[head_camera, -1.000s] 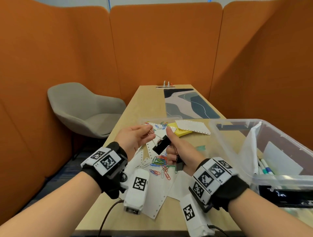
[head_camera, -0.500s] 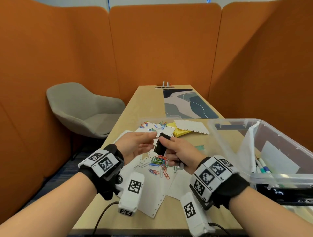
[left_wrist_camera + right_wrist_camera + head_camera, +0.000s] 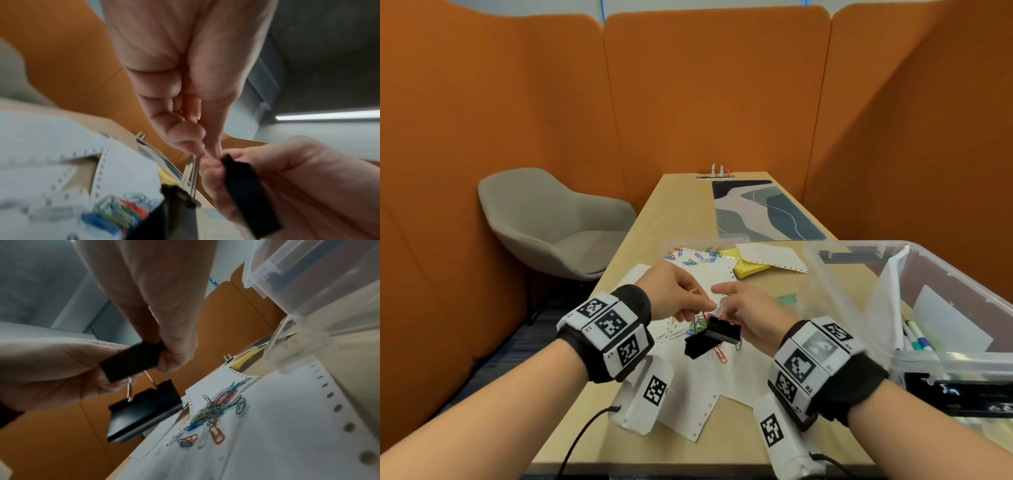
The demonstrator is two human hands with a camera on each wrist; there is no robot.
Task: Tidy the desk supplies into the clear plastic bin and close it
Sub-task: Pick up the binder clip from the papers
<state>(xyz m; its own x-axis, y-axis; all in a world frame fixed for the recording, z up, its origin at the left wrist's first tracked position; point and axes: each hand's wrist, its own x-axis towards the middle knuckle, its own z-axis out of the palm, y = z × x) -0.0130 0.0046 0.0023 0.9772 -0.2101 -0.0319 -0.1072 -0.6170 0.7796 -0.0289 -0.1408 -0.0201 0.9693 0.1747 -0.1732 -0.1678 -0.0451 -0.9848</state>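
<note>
Item one: two black binder clips, held in the air above the desk, between both hands. In the right-wrist view we see the upper binder clip (image 3: pixel 131 361) pinched between the fingers of our right hand (image 3: pixel 156 293), with our left hand (image 3: pixel 47 371) pressed against its near end. The lower binder clip (image 3: pixel 144 412) hangs beneath it by its wire handles; we cannot tell for sure which fingers carry those wires, though the left-wrist view shows our left fingertips (image 3: pixel 191 144) closed on the wire ends (image 3: pixel 193 168). Neither hand is slack: both are clenched on the clip pair.

Item two: loose coloured paper clips (image 3: pixel 702 327) in a heap directly below the hands, lying on perforated white sheets (image 3: pixel 688 397). A second scatter of paper clips (image 3: pixel 695 257) lies farther up the desk.

Item three: a yellow sticky-note pad (image 3: pixel 748 269), partly under another perforated sheet (image 3: pixel 770 257).

Item four: the clear plastic bin (image 3: pixel 835 274), lid off, at our right on the wooden desk (image 3: pixel 674 212), holding markers (image 3: pixel 914 337) and white paper.

Surroundings: a patterned desk mat (image 3: pixel 763 212), a grey chair (image 3: pixel 551 219), orange partition panels (image 3: pixel 715 96).
</note>
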